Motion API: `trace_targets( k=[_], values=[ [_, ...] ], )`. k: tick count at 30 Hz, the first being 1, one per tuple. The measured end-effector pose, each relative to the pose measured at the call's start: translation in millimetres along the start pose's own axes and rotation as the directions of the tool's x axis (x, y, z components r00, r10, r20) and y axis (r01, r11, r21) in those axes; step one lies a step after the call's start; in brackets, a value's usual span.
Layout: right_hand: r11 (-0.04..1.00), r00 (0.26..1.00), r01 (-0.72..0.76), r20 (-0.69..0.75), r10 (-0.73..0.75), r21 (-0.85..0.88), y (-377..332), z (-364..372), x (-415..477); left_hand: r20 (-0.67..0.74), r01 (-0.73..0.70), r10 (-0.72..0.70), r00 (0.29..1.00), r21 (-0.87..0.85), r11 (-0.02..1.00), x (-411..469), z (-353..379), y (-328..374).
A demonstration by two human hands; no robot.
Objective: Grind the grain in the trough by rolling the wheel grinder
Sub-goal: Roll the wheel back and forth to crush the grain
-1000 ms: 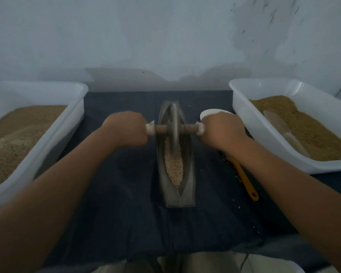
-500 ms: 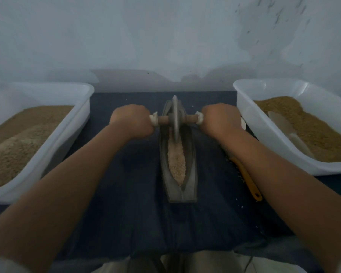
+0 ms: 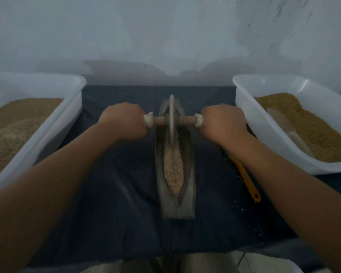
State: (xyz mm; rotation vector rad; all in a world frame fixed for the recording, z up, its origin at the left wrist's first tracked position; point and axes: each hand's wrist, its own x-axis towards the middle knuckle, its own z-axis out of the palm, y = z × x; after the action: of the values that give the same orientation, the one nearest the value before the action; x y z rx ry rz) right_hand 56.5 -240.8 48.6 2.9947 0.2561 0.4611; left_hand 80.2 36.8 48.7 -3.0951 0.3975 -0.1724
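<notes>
trough [image 3: 174, 174] (grain [image 3: 173, 170] in it) on cloth [image 3: 110, 203] between left tub [image 3: 47, 131] and right tub [image 3: 250, 119]

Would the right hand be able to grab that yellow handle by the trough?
Probably yes, once it lets go: the right hand grips the axle of the wheel grinder, and the yellow handle lies bare on the cloth just beneath that forearm, with nothing on top.

The middle is taken up by the trough [image 3: 187, 194], laid near to far on the dark cloth [image 3: 110, 203], and its far end is barred by the wheel grinder [image 3: 171, 115], gripped by the left hand [image 3: 124, 121] and right hand [image 3: 222, 123]. A broad strip of cloth is kept open between trough and left tub [image 3: 67, 119]. The right strip is narrowed by the right tub [image 3: 248, 115] and a yellow-handled tool [image 3: 248, 184], and the far side is closed by the wall [image 3: 146, 36].
</notes>
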Motion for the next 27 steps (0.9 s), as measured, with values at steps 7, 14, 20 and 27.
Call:
trace_targets(
  k=[7,14,20,27],
  values=[
    [0.997,0.991,0.073,0.115,-0.074,0.014,-0.5,-11.1,-28.4,0.062,-0.048,0.051,0.997,-0.04,0.998,-45.5,12.3,-1.3],
    [0.994,0.994,0.109,0.021,-0.109,0.004,3.7,-6.7,-68.5,0.0,-0.141,0.141,0.99,0.059,0.988,-69.8,7.9,1.6],
    [1.0,0.999,0.0,-0.039,-0.001,-0.029,-4.5,8.5,11.6,-0.041,0.057,-0.056,0.998,0.025,0.998,-2.5,5.2,4.2],
    [0.991,0.995,0.1,-0.037,-0.097,0.085,2.9,-0.4,-73.7,-0.173,-0.17,0.193,0.966,0.14,0.976,-81.2,11.1,0.9]
  ],
)
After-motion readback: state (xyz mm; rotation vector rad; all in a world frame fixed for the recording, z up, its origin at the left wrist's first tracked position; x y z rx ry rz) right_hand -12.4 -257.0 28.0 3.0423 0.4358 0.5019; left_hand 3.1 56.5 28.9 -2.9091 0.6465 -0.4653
